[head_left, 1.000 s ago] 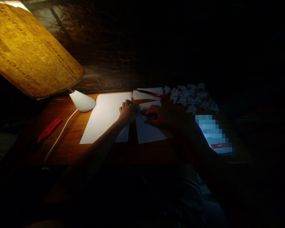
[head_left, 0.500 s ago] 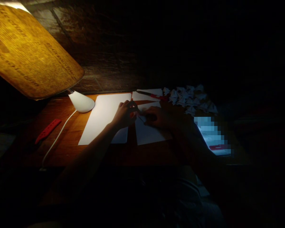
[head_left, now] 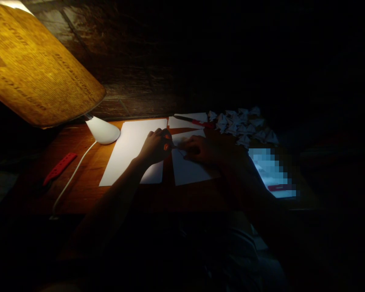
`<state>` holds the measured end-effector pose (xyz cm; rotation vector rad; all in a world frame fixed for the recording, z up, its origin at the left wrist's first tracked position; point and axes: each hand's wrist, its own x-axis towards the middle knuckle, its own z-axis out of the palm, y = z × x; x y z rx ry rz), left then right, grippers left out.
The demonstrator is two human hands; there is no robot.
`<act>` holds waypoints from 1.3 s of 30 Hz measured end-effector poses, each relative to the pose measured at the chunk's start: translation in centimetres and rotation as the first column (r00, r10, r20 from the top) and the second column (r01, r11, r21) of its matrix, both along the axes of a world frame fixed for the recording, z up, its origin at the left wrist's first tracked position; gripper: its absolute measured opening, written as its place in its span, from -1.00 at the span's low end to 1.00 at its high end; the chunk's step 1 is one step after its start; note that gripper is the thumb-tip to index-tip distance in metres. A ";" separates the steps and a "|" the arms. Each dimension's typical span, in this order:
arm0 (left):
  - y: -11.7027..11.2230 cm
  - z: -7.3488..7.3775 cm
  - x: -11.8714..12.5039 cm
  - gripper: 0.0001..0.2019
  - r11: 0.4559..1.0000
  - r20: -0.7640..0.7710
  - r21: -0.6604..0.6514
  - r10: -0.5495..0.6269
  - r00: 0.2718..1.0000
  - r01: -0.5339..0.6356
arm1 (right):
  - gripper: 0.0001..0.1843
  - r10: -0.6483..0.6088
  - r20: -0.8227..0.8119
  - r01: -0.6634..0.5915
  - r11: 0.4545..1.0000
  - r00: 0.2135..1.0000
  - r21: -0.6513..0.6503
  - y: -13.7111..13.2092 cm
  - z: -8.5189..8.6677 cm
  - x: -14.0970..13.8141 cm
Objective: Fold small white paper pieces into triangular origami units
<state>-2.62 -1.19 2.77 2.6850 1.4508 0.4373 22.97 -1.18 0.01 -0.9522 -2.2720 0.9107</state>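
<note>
My left hand [head_left: 155, 146] is over the right part of a stack of white paper [head_left: 124, 162], its fingers curled and pinched toward my right hand. My right hand [head_left: 197, 149] is closed above another white sheet [head_left: 188, 172], fingertips almost meeting those of the left. Something small seems to lie between the two sets of fingertips, but shadow hides what it is. Behind the hands, a red and black tool [head_left: 193, 121], perhaps a knife, rests across a smaller white sheet [head_left: 182, 125].
A lamp with a printed yellow shade [head_left: 45, 69] and white base [head_left: 101, 130] stands left, its white cord [head_left: 74, 174] trailing forward. Nearby lies a red-handled object [head_left: 60, 168]. Several folded white paper pieces [head_left: 241, 123] cluster back right, behind a lit screen [head_left: 270, 174].
My left fingers have curled in more and turned down slightly, closer to the right fingertips. My right hand has barely moved. The whole view has shifted a little.
</note>
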 end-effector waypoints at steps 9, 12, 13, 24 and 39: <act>-0.1 -0.5 0.3 -0.84 0.993 0.013 0.019 -0.112 0.994 0.112 | -0.65 -0.005 -0.004 0.005 0.999 1.000 -0.041 0.2 -0.2 0.1; 0.0 -1.0 0.6 -0.82 0.985 0.084 -0.015 -0.171 0.982 0.173 | -0.69 -0.015 0.000 0.015 0.999 1.000 -0.032 0.3 -0.4 0.1; 0.1 -1.2 0.6 -0.83 0.984 0.100 -0.019 -0.174 0.980 0.177 | -0.70 -0.014 0.002 0.014 1.000 1.000 -0.026 0.4 -0.5 0.1; 0.1 -1.0 0.6 -0.87 0.978 0.024 0.003 -0.207 0.978 0.207 | -0.72 -0.016 -0.044 0.014 0.998 0.999 -0.054 0.6 -0.7 0.1; -0.8 -1.0 0.7 -0.61 0.926 0.103 -0.030 -0.372 0.922 0.377 | -0.73 -0.011 -0.073 0.005 0.996 0.997 -0.085 0.4 -0.1 -0.2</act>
